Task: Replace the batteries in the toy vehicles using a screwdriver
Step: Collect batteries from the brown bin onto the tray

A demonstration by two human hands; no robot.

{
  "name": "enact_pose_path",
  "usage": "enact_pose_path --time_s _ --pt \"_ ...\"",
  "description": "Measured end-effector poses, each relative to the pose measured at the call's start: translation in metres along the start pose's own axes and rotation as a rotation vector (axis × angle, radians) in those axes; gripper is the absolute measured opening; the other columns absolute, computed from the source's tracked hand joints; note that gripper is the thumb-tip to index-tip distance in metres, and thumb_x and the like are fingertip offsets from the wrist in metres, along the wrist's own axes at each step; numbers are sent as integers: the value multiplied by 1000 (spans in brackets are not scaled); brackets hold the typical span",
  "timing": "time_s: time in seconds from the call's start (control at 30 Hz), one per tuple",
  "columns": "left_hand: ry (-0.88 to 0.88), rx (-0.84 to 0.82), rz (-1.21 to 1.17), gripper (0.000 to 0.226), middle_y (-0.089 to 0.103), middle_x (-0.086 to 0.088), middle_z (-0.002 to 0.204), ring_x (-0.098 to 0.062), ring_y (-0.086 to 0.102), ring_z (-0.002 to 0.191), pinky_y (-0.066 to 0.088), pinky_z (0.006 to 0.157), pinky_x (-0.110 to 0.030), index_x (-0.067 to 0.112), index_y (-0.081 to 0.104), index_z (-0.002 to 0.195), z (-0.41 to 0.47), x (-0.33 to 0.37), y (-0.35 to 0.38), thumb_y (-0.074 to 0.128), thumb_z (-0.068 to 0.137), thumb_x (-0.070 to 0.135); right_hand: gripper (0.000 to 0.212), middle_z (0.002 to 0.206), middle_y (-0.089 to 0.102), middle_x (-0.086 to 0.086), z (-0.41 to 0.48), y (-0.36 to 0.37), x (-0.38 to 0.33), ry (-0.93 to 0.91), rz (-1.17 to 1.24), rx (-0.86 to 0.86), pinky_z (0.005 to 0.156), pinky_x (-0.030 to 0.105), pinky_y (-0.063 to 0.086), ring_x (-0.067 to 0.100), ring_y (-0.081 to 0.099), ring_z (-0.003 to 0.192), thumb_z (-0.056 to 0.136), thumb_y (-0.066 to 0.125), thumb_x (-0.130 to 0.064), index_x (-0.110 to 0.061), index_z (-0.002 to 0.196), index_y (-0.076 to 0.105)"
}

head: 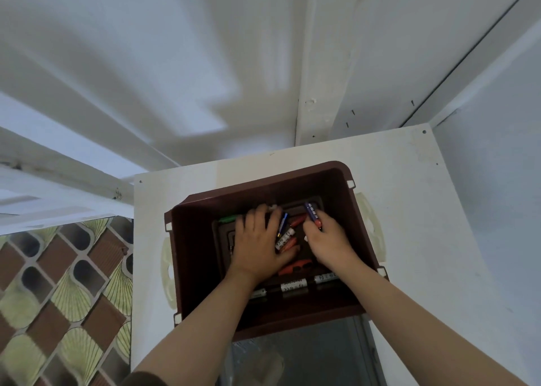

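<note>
A dark brown plastic bin [199, 239] stands on a white table, and both my hands reach down into it. My left hand [257, 242] lies palm-down on the bin's floor, fingers spread over loose batteries [285, 237]. My right hand [328, 239] pinches a blue battery [311, 212] together with a red one, lifted a little off the floor. Three black-and-white batteries [294, 285] lie in a row along the bin's near wall. A red toy part [295, 265] lies between my wrists. A green item [228, 218] shows at the bin's far left. No screwdriver is visible.
The white table [424, 210] reaches to white walls behind and to the right. Cream handles [168, 271] stick out at both sides of the bin. A patterned brown-and-green floor [58, 297] lies to the left. A grey surface [292, 356] shows below the bin's near edge.
</note>
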State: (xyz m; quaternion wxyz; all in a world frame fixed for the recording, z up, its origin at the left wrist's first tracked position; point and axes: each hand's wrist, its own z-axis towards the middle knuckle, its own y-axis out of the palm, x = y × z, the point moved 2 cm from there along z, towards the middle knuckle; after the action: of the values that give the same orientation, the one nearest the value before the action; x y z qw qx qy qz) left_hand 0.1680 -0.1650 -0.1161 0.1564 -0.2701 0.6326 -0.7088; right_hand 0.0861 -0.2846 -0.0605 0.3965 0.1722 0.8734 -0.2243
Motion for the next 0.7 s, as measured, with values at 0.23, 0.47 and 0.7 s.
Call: enact_pose_path --time_s 0.23,0.47,0.7 --pt "85 20 166 78 59 -18 100 -29 38 86 27 72 -40 10 66 120 6 0 -6 34 75 65 34 56 41 -4 -4 -1 6 24 13 39 39 12 29 8 38 48 95 42 -7 -20 64 43" --pt "-397 -105 36 66 52 -27 121 -43 48 111 37 93 -65 18 63 113 -6 0 -17 40 76 68 30 61 40 2 -5 0 9 51 -28 33 47 23 28 13 36 52 95 42 -10 -16 66 41" --pt "-320 -211 -134 61 39 -27 133 -44 37 125 33 104 -52 5 50 117 -7 11 -22 66 80 50 30 60 41 1 -4 1 4 50 0 33 49 23 29 13 38 52 95 42 -8 -17 67 43"
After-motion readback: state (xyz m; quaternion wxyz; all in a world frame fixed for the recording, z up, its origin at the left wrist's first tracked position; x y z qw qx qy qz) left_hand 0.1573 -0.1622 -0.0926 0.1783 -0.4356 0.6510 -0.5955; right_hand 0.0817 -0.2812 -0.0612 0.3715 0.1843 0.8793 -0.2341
